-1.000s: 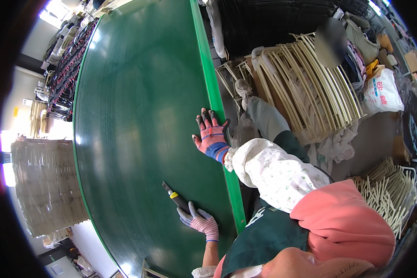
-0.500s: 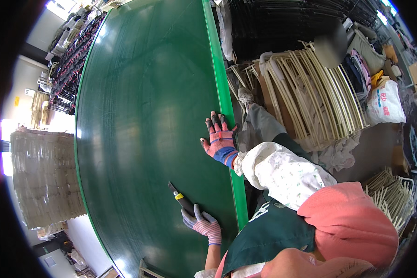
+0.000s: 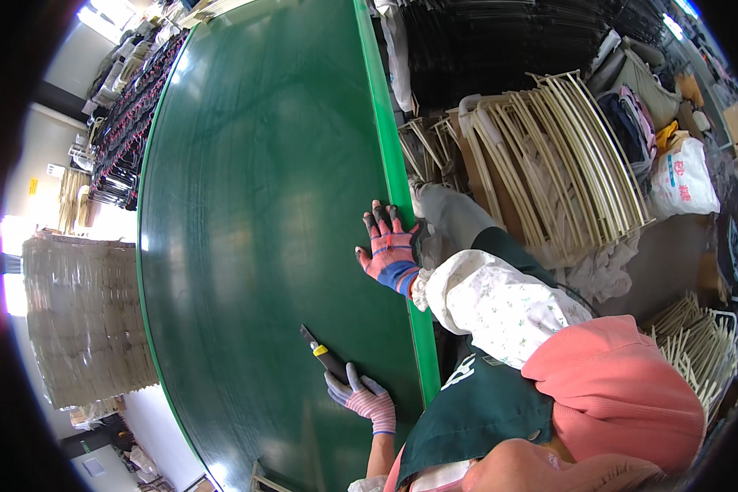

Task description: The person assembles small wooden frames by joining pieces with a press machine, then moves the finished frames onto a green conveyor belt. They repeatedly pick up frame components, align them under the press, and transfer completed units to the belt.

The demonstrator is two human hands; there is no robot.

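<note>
Here, the left hand (image 3: 362,397), in a striped knitted glove (image 3: 372,405), grasps a slim knife (image 3: 328,358) over the glossy table (image 3: 246,205), its rear end hidden, while the right hand (image 3: 391,251) lies flat, fingers spread.

The left fingers (image 3: 353,378) hide the rear of the knife (image 3: 328,357).

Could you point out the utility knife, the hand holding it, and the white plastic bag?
Utility knife (image 3: 321,351): head view, on its yellow part behind the blade.
Left hand (image 3: 364,398): head view, on its striped, gloved middle.
White plastic bag (image 3: 687,182): head view, on the middle of its visible side.
</note>
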